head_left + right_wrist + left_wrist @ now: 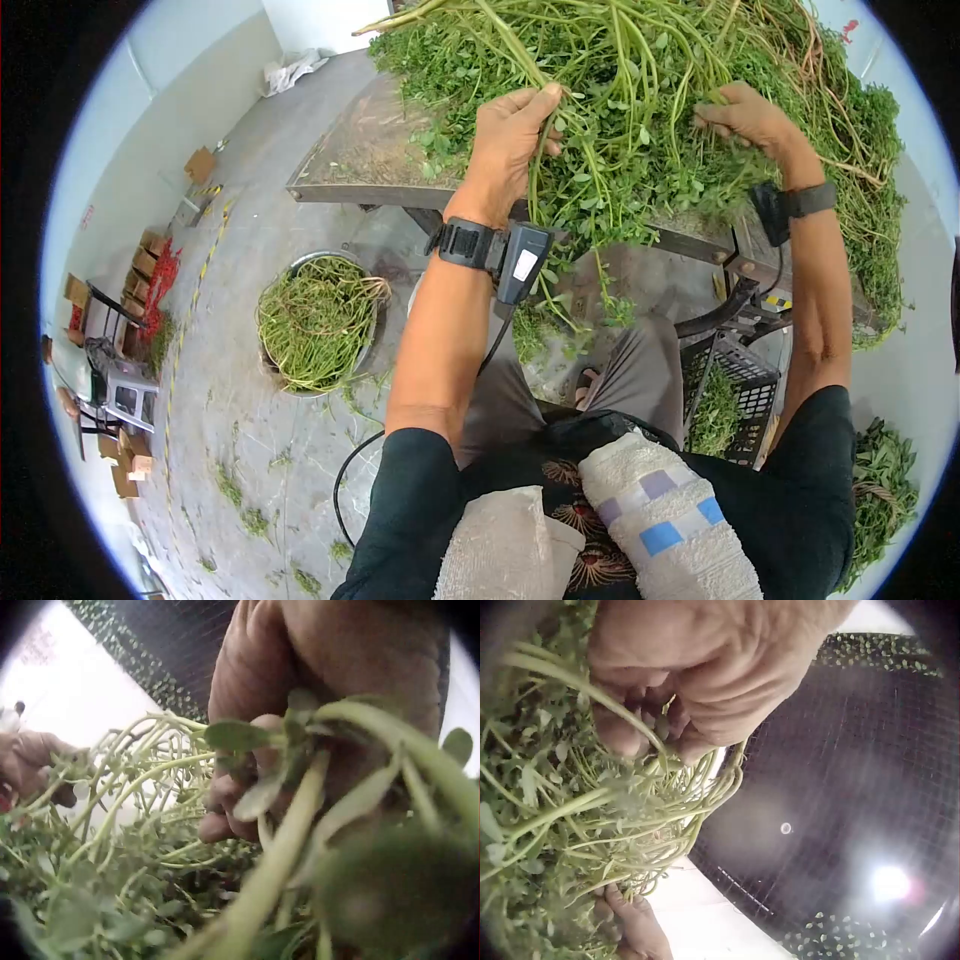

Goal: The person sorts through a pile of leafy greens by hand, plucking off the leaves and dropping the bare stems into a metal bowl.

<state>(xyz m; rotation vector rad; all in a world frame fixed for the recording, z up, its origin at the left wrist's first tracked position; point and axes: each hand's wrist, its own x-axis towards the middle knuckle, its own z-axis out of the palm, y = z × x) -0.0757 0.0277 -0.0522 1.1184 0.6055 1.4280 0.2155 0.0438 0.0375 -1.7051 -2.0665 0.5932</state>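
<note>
A large heap of leafy green stems [620,130] covers the table in the head view. At its left part the left hand [512,135] pinches a stem between thumb and fingers, and the left wrist view shows that hand [697,667] close up with a stem [592,690] at its fingertips. Farther right the right hand [750,118] has its fingers curled round stems within the heap. Leaves and thick stems [277,862] partly hide the right hand [330,675] in the right wrist view.
A round basin [372,345] full of stems stands on the floor at left. Below the table's edge [400,195], a black crate [755,385] holds greens. More greens [880,490] lie at lower right. Boxes [140,270] and a stool [130,398] are at far left.
</note>
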